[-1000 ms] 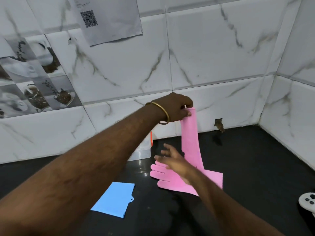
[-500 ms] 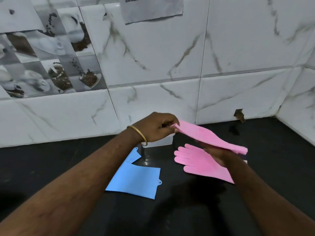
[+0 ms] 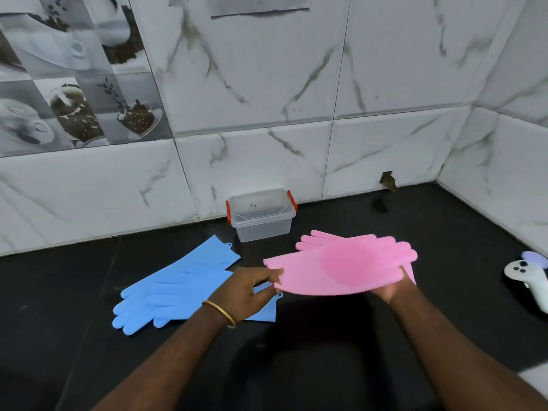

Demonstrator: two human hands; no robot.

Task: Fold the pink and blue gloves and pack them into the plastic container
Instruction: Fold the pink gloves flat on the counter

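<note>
Pink silicone glove with a textured oval palm patch point(image 3: 341, 266): held flat above the black stone counter point(image 3: 444, 238), cuff end toward the left, fingertips toward the right. Left hand point(image 3: 250, 292), gold bangle point(image 3: 221, 312) at the wrist: thumb and fingers pinched together on the cuff edge. Right hand point(image 3: 391, 287): cupped under the finger end, fingers hidden beneath the glove, thumb side closed against its lower edge.

Second pink silicone glove point(image 3: 314, 240): lying on the counter behind and partly under the held one, only fingertips and one corner showing.

Pair of blue silicone gloves point(image 3: 175, 287): flat on the counter to the left, overlapping, fingers pointing toward the near left; one cuff corner passing under the left hand.

Clear plastic container with red side latches point(image 3: 261, 218): upright against the white marbled wall tiles point(image 3: 385, 84), open-topped as far as visible, between the blue and pink gloves and behind both; nothing seen inside.

White handheld controller point(image 3: 527, 277): at the right edge of the counter, well apart from the gloves.
</note>
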